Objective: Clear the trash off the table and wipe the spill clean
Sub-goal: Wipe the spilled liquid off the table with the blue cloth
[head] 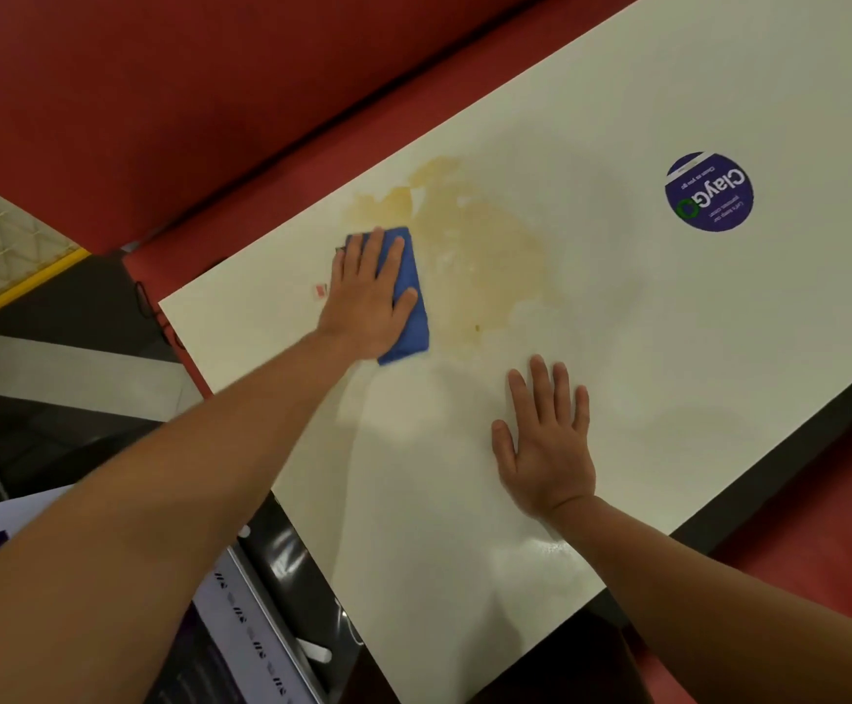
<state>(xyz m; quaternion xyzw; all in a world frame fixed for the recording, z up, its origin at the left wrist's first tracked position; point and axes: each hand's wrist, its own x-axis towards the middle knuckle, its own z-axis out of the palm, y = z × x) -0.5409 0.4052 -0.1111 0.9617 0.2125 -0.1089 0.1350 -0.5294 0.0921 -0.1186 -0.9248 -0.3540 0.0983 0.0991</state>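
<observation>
On the white tabletop, seen from above:

Table (667,348): a long white slab running from lower left to upper right, red bench seating along its far side; no trash shows on the visible surface, so the clearing step looks done and wiping is the step in hand.

Spill (484,246): a wide yellowish-brown film near the far edge, thickest at its upper left, thinning toward the middle of the table; most of it is not yet wiped.

Left hand (370,292): fingers straight and spread, palm flat on the blue cloth, pressing it down rather than gripping it, likely so the whole pad meets the wet surface.

Right hand (548,439): fingers extended and relaxed, flat on bare table on the near side of the spill, holding nothing; it appears to brace the person while the other arm reaches.

Blue cloth (411,307): a folded rectangle under the left hand, lying at the left margin of the spill, touching its edge.

Round sticker (709,191): dark blue, reading "ClayGo", well apart to the right.

Small red mark (320,291): just left of the cloth; too small to identify.
</observation>
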